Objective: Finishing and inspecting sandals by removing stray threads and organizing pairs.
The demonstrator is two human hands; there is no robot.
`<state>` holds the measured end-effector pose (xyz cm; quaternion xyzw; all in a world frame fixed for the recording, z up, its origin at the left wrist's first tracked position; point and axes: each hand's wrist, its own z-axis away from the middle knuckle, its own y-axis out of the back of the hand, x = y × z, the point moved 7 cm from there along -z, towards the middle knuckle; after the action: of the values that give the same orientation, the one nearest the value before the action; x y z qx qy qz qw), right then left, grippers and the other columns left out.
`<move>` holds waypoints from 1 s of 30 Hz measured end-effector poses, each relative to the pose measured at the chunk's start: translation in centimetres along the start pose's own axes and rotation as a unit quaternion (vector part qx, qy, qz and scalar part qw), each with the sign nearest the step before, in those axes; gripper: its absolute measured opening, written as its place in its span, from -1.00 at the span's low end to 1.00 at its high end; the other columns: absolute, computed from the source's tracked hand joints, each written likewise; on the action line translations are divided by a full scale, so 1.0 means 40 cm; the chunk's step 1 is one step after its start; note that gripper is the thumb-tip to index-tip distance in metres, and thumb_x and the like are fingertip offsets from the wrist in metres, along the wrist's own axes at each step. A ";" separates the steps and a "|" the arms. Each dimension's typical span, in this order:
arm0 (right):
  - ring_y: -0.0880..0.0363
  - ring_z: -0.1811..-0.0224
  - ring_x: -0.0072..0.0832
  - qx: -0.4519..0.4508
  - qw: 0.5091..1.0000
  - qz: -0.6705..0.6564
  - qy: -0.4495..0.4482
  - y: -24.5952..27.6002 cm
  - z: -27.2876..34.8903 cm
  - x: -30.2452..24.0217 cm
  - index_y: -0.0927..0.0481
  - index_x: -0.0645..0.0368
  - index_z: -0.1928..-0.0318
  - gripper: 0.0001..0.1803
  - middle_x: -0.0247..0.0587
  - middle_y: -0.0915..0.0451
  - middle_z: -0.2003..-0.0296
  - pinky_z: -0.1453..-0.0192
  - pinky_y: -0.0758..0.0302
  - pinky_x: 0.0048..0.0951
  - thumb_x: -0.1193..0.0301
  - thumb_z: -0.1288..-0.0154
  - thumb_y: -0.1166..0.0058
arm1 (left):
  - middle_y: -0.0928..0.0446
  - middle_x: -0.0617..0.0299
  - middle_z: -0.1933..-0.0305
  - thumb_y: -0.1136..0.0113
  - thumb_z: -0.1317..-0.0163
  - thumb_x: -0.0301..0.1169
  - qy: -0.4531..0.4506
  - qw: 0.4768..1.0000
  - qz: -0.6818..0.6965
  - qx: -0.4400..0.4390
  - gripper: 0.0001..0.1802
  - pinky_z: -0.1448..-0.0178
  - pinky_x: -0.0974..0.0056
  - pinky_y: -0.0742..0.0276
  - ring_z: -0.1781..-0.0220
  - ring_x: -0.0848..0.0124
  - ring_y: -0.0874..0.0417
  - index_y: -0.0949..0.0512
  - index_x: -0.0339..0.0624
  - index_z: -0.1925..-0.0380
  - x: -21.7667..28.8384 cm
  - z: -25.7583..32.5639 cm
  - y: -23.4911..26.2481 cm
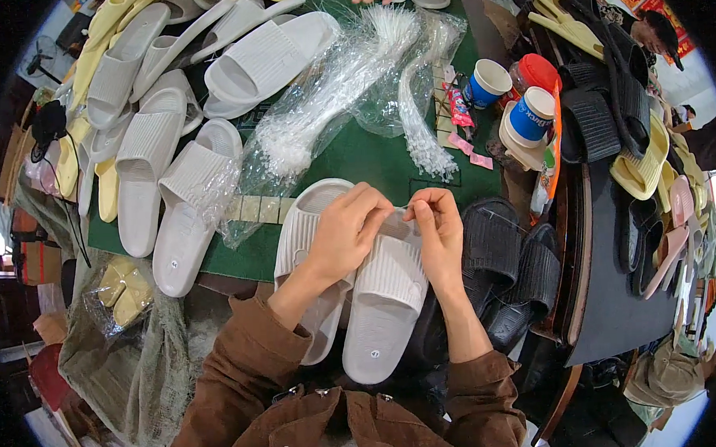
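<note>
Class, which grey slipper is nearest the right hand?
The front pair's rightmost grey slipper, beside the right hand; the left hand partly hides its partner.

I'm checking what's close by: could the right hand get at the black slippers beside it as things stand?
Probably yes: the black slippers lie just right of the right hand, with nothing visible blocking the way, though the hand looks busy pinching near a grey slipper's far end.

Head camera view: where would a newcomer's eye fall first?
Probably on the pale grey slippers at front centre, where the wearer's fingers are close together at one's far end. Beyond, a bundle of thin white strands in clear plastic lies on the green mat. Two blue-and-white paper cups sit farther right.
</note>
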<state>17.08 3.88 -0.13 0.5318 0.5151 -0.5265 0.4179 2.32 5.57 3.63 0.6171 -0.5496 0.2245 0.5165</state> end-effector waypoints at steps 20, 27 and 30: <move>-0.45 0.34 -0.73 -0.014 0.999 0.023 -0.018 -0.010 -0.006 0.004 -0.55 0.24 0.16 -0.90 -0.41 -0.55 0.33 0.21 -0.41 -0.64 0.55 -0.32 -0.12 | -0.56 0.07 0.33 -0.16 -0.23 -0.55 0.026 0.999 0.021 0.004 -0.91 0.26 0.21 -0.48 0.32 0.19 -0.61 -0.54 -0.32 0.27 -0.020 0.005 -0.004; -0.47 0.35 -0.72 0.015 1.000 0.007 -0.009 0.000 -0.004 -0.009 -0.52 0.23 0.17 -0.91 -0.39 -0.56 0.33 0.23 -0.42 -0.64 0.46 -0.40 -0.06 | -0.58 0.07 0.33 -0.06 -0.31 -0.51 0.087 0.992 0.096 0.005 -0.84 0.25 0.22 -0.51 0.36 0.24 -0.62 -0.51 -0.32 0.14 -0.023 -0.011 0.013; -0.47 0.35 -0.72 0.013 1.000 0.012 -0.020 0.003 -0.007 -0.010 -0.53 0.23 0.16 -0.89 -0.39 -0.58 0.34 0.23 -0.42 -0.64 0.44 -0.42 -0.04 | -0.57 0.08 0.35 -0.01 -0.35 -0.49 0.118 0.991 0.055 -0.033 -0.81 0.23 0.23 -0.52 0.35 0.23 -0.63 -0.50 -0.32 0.11 -0.023 -0.025 0.021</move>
<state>17.28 4.08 0.28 0.5325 0.4937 -0.5385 0.4274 1.57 6.96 3.56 0.5377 -0.5252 0.3052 0.5847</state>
